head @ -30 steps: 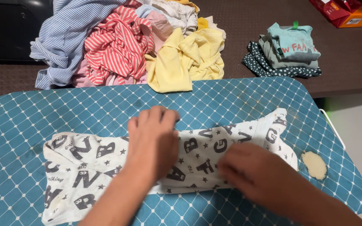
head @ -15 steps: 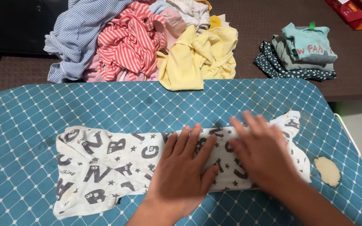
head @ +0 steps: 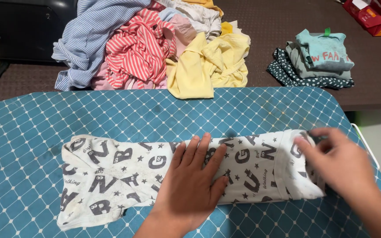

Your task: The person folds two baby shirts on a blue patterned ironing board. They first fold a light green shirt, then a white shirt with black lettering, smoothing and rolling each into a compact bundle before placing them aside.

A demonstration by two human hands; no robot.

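Left hand (head: 190, 180) is laid flat, fingers spread, on the middle of a white letter-printed garment (head: 115, 176) stretched across the blue checked ironing board (head: 31, 128). Its right end is pinched by the right hand (head: 340, 165). Unfolded clothes (head: 155, 48) and a folded stack (head: 316, 59) are seen on the bench (head: 375, 83) behind.

The ironing board (head: 252, 110) had a teal cover with a white diamond grid, a bit stained, and it filled the near part of the view. Flat across it lay a white garment with dark letters and stars (head: 124, 172). Behind it was a dark brown table (head: 261, 17), with a heap of crumpled clothes (head: 155, 48) at far left, a small folded stack (head: 316, 59) to the right, and red-orange boxes (head: 375, 15) in the far right corner.
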